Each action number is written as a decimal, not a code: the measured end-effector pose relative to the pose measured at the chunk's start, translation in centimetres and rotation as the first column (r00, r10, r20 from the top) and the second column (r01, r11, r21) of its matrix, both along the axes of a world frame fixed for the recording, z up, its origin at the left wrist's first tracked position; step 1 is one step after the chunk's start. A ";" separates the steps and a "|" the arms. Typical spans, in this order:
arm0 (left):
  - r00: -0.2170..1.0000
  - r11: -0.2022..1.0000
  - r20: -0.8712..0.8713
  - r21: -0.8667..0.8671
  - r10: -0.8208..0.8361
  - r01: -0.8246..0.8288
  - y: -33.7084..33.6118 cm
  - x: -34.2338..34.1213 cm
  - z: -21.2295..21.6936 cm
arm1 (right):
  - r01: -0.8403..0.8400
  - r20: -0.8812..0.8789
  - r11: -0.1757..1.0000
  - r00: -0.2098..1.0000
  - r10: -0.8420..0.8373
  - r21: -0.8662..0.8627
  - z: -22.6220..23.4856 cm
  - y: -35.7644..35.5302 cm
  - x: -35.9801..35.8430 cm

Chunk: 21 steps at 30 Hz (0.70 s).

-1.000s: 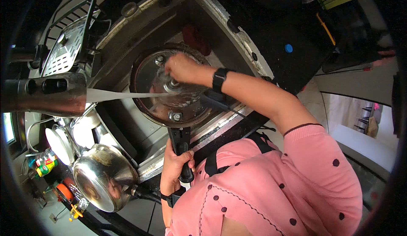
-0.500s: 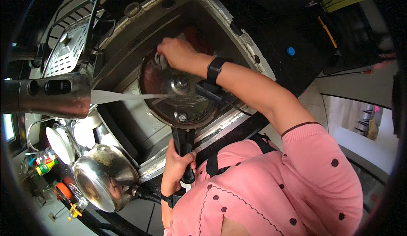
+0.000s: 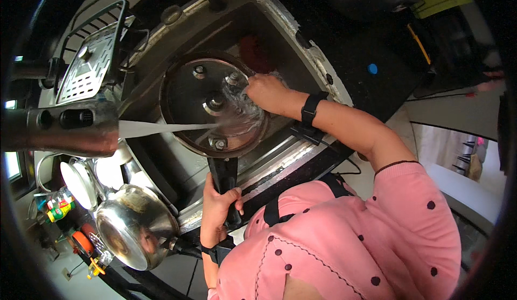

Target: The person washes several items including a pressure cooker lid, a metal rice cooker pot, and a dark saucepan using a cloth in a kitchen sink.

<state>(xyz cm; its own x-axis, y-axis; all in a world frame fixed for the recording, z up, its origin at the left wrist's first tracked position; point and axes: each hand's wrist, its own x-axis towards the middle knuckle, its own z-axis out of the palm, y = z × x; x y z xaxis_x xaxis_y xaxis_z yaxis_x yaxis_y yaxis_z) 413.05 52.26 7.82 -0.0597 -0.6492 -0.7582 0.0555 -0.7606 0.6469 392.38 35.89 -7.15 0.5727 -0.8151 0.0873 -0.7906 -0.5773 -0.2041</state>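
Observation:
Over the sink (image 3: pixel 145 65), a round dark metal pressure cooker lid (image 3: pixel 180 98) shows a face with several metal fittings. Its black handle (image 3: pixel 223 176) points toward me. My left hand (image 3: pixel 218 206) is closed round that handle and holds the lid tilted. At the lid's right side, the curled fingers of my right hand (image 3: pixel 267 93) press on the surface near the rim. A grey scrubber showed in them half a second ago; now it is hidden under the fingers. From the left, a metal faucet (image 3: pixel 81 130) pours a stream of water onto the lid.
A shiny steel pot (image 3: pixel 132 227) stands at lower left, near white dishes (image 3: pixel 79 184). A black rack with a slotted steel tray (image 3: pixel 89 65) is at upper left. On the dark counter at right lies a blue cap (image 3: pixel 372 69). A reddish-brown object (image 3: pixel 253 52) sits in the sink.
My right hand has moved from the lid's far left edge to its right side. The lid has shifted left and tilted, baring fittings that were covered. My left hand keeps the handle.

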 end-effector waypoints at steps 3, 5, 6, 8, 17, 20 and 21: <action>0.999 0.998 0.018 -0.025 -0.051 0.052 -0.2 0.3 -1.0 | -0.076 0.060 0.919 0.997 0.057 0.388 2.6 1.3 0.8; 0.999 0.998 0.034 -0.048 -0.036 0.038 -0.5 0.0 -1.3 | -0.196 0.295 0.790 0.955 0.021 0.580 3.2 2.7 1.8; 0.999 0.998 0.041 -0.059 -0.022 0.024 -0.6 -0.2 -1.4 | -0.289 0.485 0.736 0.872 -0.061 0.612 3.2 4.0 2.5; 0.997 0.998 0.062 -0.047 -0.037 0.040 -0.9 -0.4 -1.1 | -0.333 0.636 0.809 0.769 -0.065 0.485 3.6 4.7 2.6; 0.941 0.976 0.303 -0.108 -0.148 0.188 -0.9 -0.4 -0.8 | -0.046 0.407 0.873 0.896 -0.179 0.485 3.2 3.6 -0.6; 0.753 0.903 0.633 -0.194 -0.183 0.383 -0.9 0.6 -1.5 | 0.018 0.480 0.683 0.698 -0.532 0.730 5.0 3.3 -1.3; 0.604 0.833 0.773 -0.195 -0.195 0.518 -1.0 0.9 -1.3 | -0.164 0.471 0.464 0.549 -0.690 0.871 5.4 3.1 -1.7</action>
<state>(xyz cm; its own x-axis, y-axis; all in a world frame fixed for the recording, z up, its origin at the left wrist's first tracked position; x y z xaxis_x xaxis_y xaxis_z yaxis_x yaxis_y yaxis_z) 414.00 51.21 6.55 0.0867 -0.9219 -0.3777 -0.7525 -0.3090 0.5816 390.64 39.01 -1.74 0.3762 -0.8221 -0.4274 -0.1725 0.3910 -0.9041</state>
